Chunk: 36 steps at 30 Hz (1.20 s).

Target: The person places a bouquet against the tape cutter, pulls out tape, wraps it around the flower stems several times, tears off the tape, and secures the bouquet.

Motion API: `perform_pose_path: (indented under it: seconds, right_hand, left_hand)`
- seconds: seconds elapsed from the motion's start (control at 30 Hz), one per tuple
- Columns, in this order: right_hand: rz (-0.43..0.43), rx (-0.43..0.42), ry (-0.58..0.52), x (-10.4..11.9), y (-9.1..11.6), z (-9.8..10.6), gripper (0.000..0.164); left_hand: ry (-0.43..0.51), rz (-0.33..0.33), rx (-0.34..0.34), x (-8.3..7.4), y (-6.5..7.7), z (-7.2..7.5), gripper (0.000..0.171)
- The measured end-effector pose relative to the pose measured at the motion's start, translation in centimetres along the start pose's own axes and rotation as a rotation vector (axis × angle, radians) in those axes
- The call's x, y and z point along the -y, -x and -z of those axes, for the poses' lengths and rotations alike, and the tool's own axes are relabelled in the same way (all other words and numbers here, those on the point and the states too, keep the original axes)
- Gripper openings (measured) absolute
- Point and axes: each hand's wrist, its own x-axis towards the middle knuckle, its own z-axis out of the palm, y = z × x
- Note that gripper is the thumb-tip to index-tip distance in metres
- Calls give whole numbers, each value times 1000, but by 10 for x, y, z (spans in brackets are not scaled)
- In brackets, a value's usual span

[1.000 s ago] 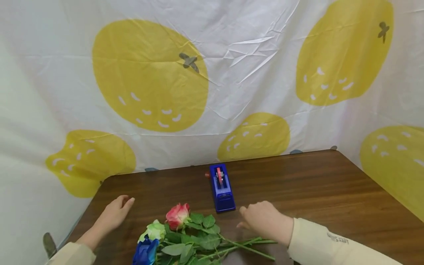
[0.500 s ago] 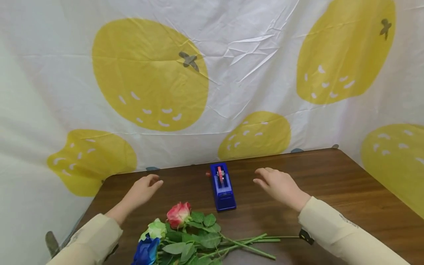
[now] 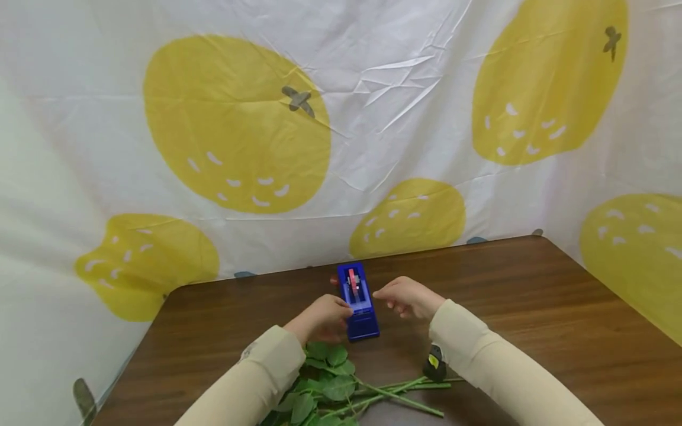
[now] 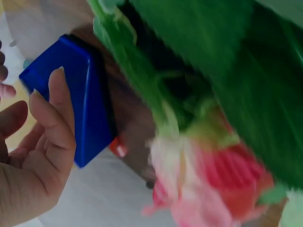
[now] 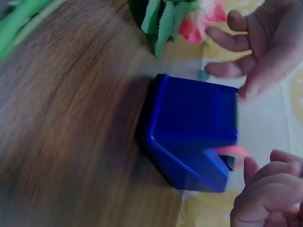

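Observation:
A blue tape dispenser [image 3: 363, 326] with a pink-red tape roll [image 3: 353, 281] stands on the table between my hands. My left hand [image 3: 321, 318] is at its left side near the cutting edge, fingers loosely bent with nothing seen in them. In the right wrist view the left thumb lies close to the toothed edge; I cannot tell whether it touches. To the right of the dispenser is my right hand [image 3: 411, 297], its fingers bent towards the roll and holding nothing visible. Roses with green leaves [image 3: 338, 387] lie in front, their blooms hidden behind my left arm in the head view.
Crossed green stems [image 3: 410, 390] reach right over the brown wooden table [image 3: 506, 307]. A pink rose [image 4: 213, 184] shows close up in the left wrist view. Behind the table hangs a white curtain [image 3: 373, 148] with yellow fruit prints. A black wrist device [image 3: 435, 364] sits under the right sleeve.
Both hands have moved up from beside the flowers and inward to the tape dispenser, the left one coming across from the left. The dispenser and stems have stayed in place.

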Motion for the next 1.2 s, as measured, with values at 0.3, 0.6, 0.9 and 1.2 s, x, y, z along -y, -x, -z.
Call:
perform_pose_path:
  seconds: [0.3, 0.6, 0.9, 1.2]
  right_hand:
    - [-118, 42, 15, 1, -20, -17, 42]
    - [-134, 62, -42, 1, -28, -25, 39]
    - [-137, 31, -19, 1, -30, -29, 35]
    - [-118, -4, 28, 2, -30, -31, 32]
  left_hand:
    - [43, 138, 12, -5, -15, -3, 13]
    - [-15, 275, 112, -10, -28, 8, 12]
    - [33, 257, 124, -8, -31, 9, 13]
    - [3, 183, 42, -7, -31, 1, 12]
